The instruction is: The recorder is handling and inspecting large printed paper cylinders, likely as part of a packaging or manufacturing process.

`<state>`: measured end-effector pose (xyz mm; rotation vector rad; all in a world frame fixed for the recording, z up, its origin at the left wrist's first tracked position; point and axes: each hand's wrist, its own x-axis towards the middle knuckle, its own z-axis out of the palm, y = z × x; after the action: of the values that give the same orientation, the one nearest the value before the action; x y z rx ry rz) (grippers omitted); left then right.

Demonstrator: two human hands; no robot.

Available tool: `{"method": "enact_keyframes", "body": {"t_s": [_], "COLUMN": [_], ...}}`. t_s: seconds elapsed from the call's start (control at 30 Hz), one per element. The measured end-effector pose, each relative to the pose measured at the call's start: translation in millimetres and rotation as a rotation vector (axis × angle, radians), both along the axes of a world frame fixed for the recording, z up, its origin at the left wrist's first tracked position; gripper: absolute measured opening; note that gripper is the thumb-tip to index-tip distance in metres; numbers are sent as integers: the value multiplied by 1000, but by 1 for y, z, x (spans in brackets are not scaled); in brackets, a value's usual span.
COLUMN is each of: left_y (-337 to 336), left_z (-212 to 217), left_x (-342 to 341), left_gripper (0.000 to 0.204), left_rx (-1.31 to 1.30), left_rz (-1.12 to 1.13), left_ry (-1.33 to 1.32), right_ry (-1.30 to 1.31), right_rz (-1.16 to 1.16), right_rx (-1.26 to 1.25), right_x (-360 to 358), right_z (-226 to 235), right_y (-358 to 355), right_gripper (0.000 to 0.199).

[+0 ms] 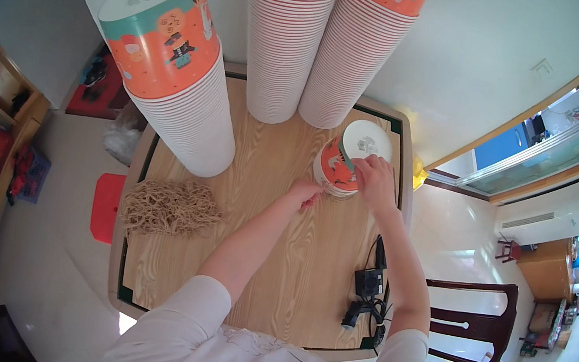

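An upside-down paper bucket [340, 165], orange with a green band and a white base, stands at the table's right, on what looks like a short stack of white rims. My right hand [377, 181] is closed over its right side, fingers curled at the edge of the base. Low at the bucket's left front, my left hand [307, 194] has its fingers bent together near the rim; what they hold, if anything, is too small to make out. A tan strand seems to show along the rim. To the left lies a heap of tan twine [171, 208].
Three tall stacks of nested buckets rise from the wood-grain table [271, 253]: one at left [186, 121], two at the back [282, 52]. A black power adapter [368, 283] with cables lies at the right edge. Beyond are a dark chair [474, 321] and red stool [106, 207].
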<state>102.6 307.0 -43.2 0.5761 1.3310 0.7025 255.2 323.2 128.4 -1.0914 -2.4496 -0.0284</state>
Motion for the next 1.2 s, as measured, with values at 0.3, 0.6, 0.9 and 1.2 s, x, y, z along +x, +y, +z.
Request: {"method": "enact_keyframes", "body": {"t_s": [0.3,0.6,0.9,1.2], "left_y": [1,13,8,-31], "left_z": [7,-7,-5,-3], "left_x": [18,23,28,-11], "left_gripper": [20,9,5,10], "left_rx": [8,94,285,278], "left_rz": [130,286,202,331], "left_ry": [-82,-15,209,-32], "right_ry": [128,248,215,217], "right_rz": [-325,-374,-472,-446], "right_rx": [-307,-352,-524,-466], "right_x": [-5,-27,-25,-24], "right_z": [-74,-118,-103,-103], "right_y": [-49,-48,-48,-55], "right_gripper": [11,19,22,28]}}
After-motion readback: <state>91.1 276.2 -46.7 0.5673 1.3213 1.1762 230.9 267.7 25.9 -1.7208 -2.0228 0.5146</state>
